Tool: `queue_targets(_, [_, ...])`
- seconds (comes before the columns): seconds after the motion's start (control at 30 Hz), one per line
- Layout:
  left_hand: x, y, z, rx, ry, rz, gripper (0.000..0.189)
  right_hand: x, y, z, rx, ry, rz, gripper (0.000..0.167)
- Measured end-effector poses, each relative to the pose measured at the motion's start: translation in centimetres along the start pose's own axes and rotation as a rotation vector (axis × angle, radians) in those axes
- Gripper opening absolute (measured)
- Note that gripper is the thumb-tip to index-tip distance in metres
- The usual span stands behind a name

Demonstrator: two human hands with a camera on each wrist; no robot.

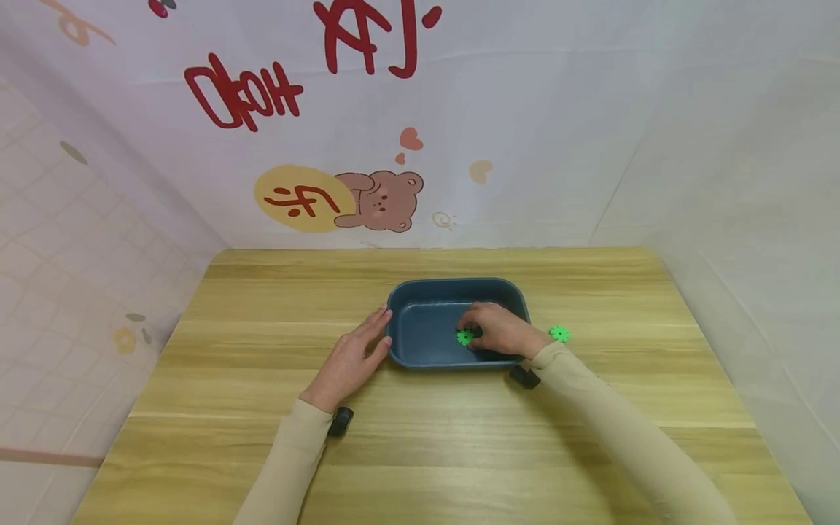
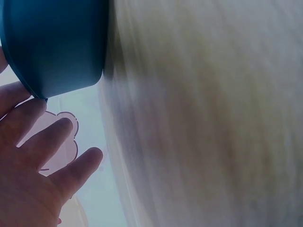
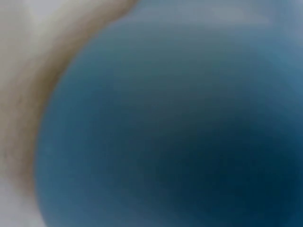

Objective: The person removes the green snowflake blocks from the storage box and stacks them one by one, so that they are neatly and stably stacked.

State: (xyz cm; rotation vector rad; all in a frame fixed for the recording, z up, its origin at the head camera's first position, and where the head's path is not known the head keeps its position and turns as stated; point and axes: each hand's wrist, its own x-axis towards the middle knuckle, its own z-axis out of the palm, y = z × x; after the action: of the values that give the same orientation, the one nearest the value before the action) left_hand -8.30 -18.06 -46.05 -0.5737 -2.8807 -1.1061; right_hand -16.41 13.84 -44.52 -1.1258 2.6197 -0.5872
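A dark blue rectangular tub [image 1: 420,364] stands on the wooden table. My left hand [image 1: 348,362] rests against its left end, fingers extended and fingertips at the rim. In the left wrist view, the fingers of that hand [image 2: 35,156] are spread beside the tub's outer wall [image 2: 71,52]. My right hand [image 1: 500,329] reaches over the right rim into the tub, its curled fingers pinching a small green notched disc [image 1: 464,337] low inside. The blurred blue tub [image 3: 142,118] fills most of the right wrist view, where neither hand nor disc shows.
A second green notched disc [image 1: 560,333] lies on the table [image 1: 420,452] just right of the tub, near the right wrist. White printed cloth [image 1: 525,131] hangs behind the table and along its sides. Each wrist wears a small black device [image 1: 340,421].
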Motion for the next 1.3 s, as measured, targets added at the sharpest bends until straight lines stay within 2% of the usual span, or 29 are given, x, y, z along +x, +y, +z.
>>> queue_targets(0.4, [0.2, 0.2, -0.2, 0.007, -0.007, -0.007, 0.054, 0.1, -0.1, -0.1, -0.014, -0.011, 0.015, 0.027])
queue_targets(0.63, [0.2, 0.3, -0.1, 0.016, -0.007, -0.005, 0.054, -0.5, -0.4, -0.3, 0.044, -0.001, 0.059, 0.029])
queue_targets(1.07, [0.0, 0.3, -0.3, 0.008, -0.002, -0.011, 0.054, -1.5, -1.0, -0.8, 0.076, 0.076, 0.043, 0.031])
queue_targets(1.3, [0.0, 0.3, -0.2, 0.014, -0.002, -0.010, 0.054, -2.3, -1.5, -1.2, 0.106, 0.122, 0.068, 0.030])
